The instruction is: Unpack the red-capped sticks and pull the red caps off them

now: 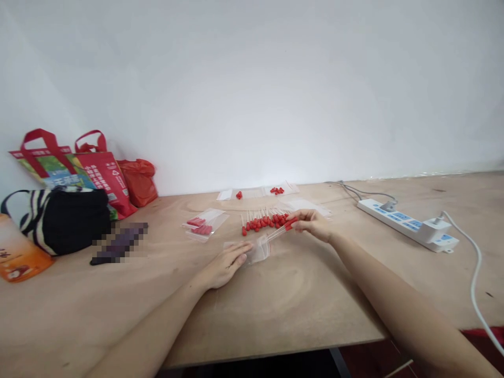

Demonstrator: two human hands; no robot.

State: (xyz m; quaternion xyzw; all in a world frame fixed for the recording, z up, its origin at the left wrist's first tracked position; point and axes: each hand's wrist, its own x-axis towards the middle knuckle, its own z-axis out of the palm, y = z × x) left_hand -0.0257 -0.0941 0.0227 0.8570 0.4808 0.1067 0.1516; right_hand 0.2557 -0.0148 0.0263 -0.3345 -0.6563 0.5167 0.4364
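My left hand [226, 264] lies flat, fingers stretched, on a small clear plastic bag [258, 249] on the wooden table [275, 304]. My right hand [311, 223] pinches a few thin clear droppers with red bulbs [286, 227], their tips pointing into the bag's mouth. A row of several more red-bulbed droppers [262, 220] lies just behind the bag. To the left, filled clear bags [205, 224] hold red-bulbed droppers. Farther back lie flat empty bags with loose red bulbs [277, 190].
A white power strip [407, 223] with cables sits at the right. At the left stand red shopping bags [98, 173], a striped black bag [63, 218], an orange packet [18, 254] and a blurred dark object [118, 244]. A white wall rises behind the table.
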